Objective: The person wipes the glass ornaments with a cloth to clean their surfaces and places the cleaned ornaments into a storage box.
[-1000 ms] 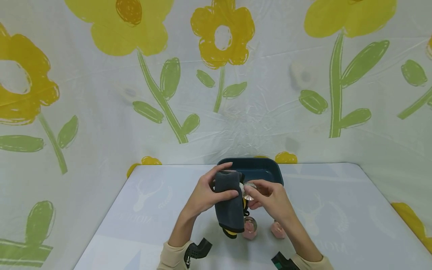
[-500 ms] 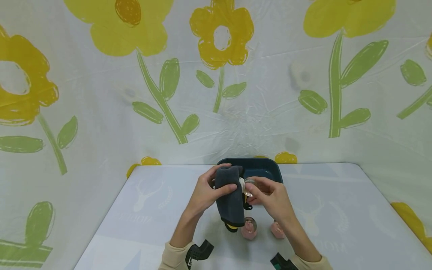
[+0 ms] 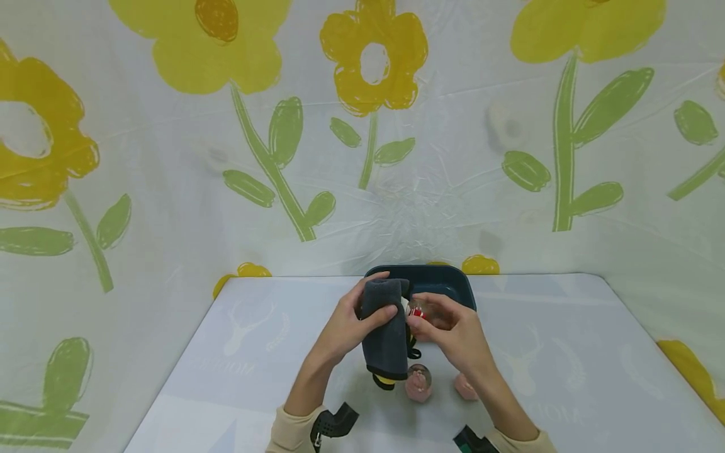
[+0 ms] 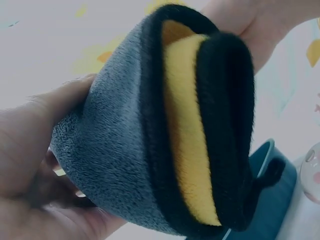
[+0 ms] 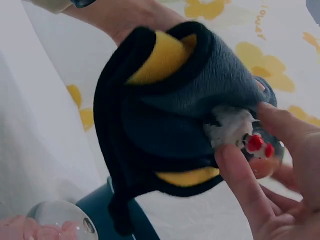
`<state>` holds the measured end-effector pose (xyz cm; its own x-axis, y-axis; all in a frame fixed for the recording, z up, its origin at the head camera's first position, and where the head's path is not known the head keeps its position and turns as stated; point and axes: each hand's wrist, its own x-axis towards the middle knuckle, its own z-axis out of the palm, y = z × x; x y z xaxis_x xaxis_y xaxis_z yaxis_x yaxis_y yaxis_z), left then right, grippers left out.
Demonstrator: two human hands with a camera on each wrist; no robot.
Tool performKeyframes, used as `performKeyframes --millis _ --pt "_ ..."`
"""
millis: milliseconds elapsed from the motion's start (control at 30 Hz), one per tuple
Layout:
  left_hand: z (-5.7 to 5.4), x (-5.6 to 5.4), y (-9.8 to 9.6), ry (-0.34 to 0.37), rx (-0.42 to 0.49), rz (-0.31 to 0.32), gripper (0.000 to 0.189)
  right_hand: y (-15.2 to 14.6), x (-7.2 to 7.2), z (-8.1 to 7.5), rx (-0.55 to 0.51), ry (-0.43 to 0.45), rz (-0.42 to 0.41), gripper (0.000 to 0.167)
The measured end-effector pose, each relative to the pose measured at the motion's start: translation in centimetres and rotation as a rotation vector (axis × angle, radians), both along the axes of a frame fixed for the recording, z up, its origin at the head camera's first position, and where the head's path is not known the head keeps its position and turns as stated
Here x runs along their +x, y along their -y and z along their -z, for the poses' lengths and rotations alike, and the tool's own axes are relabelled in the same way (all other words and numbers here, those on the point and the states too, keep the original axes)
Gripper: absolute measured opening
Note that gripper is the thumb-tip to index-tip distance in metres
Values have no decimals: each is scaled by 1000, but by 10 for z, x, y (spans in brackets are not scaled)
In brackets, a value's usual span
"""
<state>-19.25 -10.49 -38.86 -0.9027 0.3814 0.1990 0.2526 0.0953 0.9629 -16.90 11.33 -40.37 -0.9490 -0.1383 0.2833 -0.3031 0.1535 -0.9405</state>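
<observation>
Crinkled, glossy plastic sheeting (image 3: 453, 211) hangs behind everything, printed with yellow flowers and green leaves. Below it stretches a smooth white table (image 3: 226, 390) with faint deer-head prints and rounded far corners. At the middle of the table's far edge sits a dark teal tray (image 3: 438, 286), rectangular with rounded corners and a slick inside; the cloth and hands cover part of it.

Above the table, in front of the tray, is a folded cloth (image 3: 385, 343): plush, napped grey outside, fuzzy yellow inside, bound in thick black trim. The left hand (image 3: 347, 324) grips it, thumb across the grey face. The right hand (image 3: 455, 324) pinches a clear ball between thumb and fingers. Black wrist devices (image 3: 334, 420) sit by the beige cuffs.

Nearer than the tray, two ornaments (image 3: 418, 382) rest on the table, pink and chunky at the base; the left one has a clear dome.

That clear ball (image 5: 265, 155), just beside the cloth's fold, encloses something red and white. A ragged whitish piece (image 5: 229, 125) shows next to it, its material unclear. Smallest is the black loop (image 3: 415, 353) dangling from the cloth.
</observation>
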Motion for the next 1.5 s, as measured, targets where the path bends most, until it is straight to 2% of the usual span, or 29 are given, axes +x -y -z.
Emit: performKeyframes --millis 300,467,867,1000,1100,1200,1367,1500 --pt "-2 -2 5 2 40 -7 55 -1 -1 3 87 -248 -91 48" --pt "-1 -4 10 2 61 15 55 0 -1 1 146 -356 -96 49" --pt "-4 -2 12 1 90 38 58 1 1 -1 205 -426 -62 47" --pt "-3 -2 12 3 89 49 58 1 1 -1 193 -408 -71 48" --pt "-3 -2 11 -6 73 58 59 -1 0 -1 169 -358 -84 49" --pt "-3 -2 10 -14 58 59 60 -2 -1 0 134 -288 -98 49" --pt "-2 -1 7 -26 36 45 60 -4 -2 -1 136 -181 -71 42" --pt "-1 -1 4 -49 8 32 60 -6 -1 -2 118 -38 -56 36"
